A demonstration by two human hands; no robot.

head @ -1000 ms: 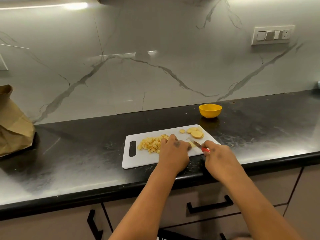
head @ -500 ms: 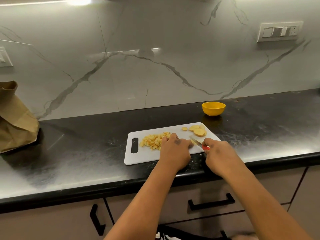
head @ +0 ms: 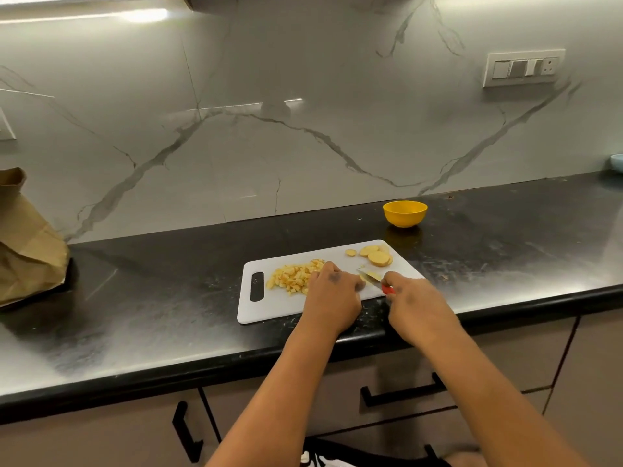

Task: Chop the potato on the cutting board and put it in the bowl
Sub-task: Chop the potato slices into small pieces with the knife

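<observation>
Nowhere any readable writing; right hand (head: pixel 416 306) grips red-handled knife (head: pixel 374 280).

A pale marble-look wall (head: pixel 303 96) with grey veins runs behind the glossy black tabletop (head: pixel 151 298). A white switch plate (head: pixel 523 67) sits high on the right, and a strip light (head: pixel 101 15) glows along the top edge — its glare reflected in the wall. Below are beige cabinet fronts (head: pixel 101 443) with black bar handles (head: pixel 403 394). A crumpled brown paper bag (head: pixel 27 244) stands at far left.
</observation>
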